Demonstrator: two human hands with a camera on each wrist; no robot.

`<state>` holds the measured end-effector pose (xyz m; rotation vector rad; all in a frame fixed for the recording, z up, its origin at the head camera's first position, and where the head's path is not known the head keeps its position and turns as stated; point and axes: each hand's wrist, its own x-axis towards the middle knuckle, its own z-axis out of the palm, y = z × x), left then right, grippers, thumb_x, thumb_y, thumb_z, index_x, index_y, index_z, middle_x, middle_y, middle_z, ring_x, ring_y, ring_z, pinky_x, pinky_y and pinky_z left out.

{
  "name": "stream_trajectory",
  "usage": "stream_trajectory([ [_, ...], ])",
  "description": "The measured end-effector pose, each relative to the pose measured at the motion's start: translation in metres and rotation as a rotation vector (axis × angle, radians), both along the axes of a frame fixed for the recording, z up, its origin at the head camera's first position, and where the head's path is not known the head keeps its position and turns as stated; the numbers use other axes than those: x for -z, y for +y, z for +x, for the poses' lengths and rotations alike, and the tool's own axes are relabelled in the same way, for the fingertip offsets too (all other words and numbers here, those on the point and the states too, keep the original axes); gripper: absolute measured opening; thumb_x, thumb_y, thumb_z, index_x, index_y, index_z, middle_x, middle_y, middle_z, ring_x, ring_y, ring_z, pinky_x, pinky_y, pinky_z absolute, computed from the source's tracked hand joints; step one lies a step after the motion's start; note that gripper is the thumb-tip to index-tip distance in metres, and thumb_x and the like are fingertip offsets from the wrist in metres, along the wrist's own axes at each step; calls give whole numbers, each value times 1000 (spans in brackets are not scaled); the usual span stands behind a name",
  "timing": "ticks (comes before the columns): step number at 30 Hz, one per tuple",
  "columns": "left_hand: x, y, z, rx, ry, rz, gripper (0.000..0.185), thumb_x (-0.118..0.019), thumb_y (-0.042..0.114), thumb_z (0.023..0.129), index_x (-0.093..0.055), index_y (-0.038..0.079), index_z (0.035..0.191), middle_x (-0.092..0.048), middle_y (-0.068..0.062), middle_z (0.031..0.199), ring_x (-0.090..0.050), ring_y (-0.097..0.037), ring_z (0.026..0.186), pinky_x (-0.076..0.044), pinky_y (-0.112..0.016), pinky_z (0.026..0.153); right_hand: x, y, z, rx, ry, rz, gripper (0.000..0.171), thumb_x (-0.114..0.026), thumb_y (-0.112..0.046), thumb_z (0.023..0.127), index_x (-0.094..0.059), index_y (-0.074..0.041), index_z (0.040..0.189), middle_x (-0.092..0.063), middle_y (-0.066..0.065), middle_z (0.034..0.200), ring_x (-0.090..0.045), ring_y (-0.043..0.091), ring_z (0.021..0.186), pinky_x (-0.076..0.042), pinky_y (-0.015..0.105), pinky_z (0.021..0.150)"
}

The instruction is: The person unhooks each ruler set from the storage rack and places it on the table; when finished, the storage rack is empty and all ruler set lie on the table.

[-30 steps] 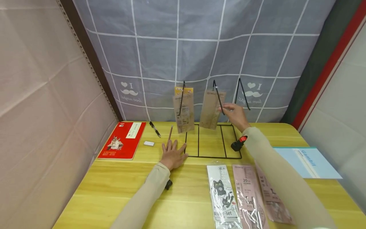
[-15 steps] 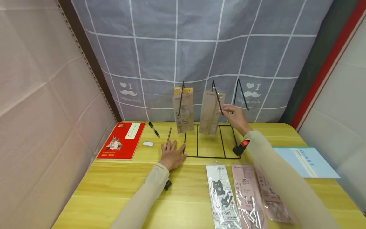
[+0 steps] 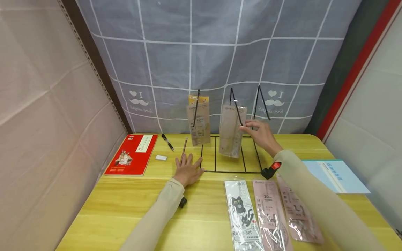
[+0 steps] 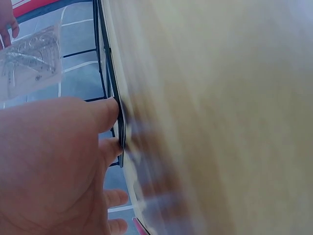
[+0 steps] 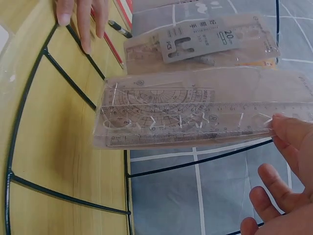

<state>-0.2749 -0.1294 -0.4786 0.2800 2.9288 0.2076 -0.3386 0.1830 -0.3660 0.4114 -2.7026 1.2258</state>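
My right hand [image 3: 263, 136] pinches the edge of a clear-packaged ruler set [image 3: 229, 134] between thumb and index finger; its other fingers are loose. In the right wrist view, a straight ruler and a protractor show inside this ruler set [image 5: 161, 110]. It hangs at the middle hook [image 3: 236, 106] of a black wire display rack [image 3: 232, 172]; whether another pack lies behind it is hard to tell. My left hand [image 3: 187, 173] lies with fingers spread on the table by the rack's front left corner. In the left wrist view, thumb and index finger touch the black wire.
Other packs [image 3: 199, 122] hang on the left hook. The right hook [image 3: 262, 101] is bare. Several ruler-set packs [image 3: 270, 212] lie in front. A red notebook [image 3: 132, 155], pen [image 3: 168, 142], eraser [image 3: 161, 158] and pencil [image 3: 184, 148] lie left, a light-blue booklet [image 3: 339, 176] right.
The ruler set at the middle hook has come forward and lower, with my right hand shifting slightly down along with it. My left hand stays in place.
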Motion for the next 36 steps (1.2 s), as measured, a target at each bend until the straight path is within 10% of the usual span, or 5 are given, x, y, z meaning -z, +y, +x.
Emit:
stream_trajectory([
  [15, -3, 2, 1, 5, 0, -6, 58, -34, 53, 111, -30, 32, 165, -18, -18, 173, -7, -47, 161, -3, -73, 124, -3, 4, 27, -35, 25, 33, 53, -64, -45, 102, -71, 1, 128, -52, 17, 156, -53, 42, 139, -48, 59, 109],
  [36, -2, 3, 1, 11, 9, -17, 58, -34, 52, 111, -29, 31, 165, -17, -18, 174, -7, -47, 161, -2, -73, 124, 0, 7, 76, -24, -84, -55, 50, -65, -51, 100, -75, -6, 119, -49, 13, 159, -40, 38, 151, -37, 58, 120],
])
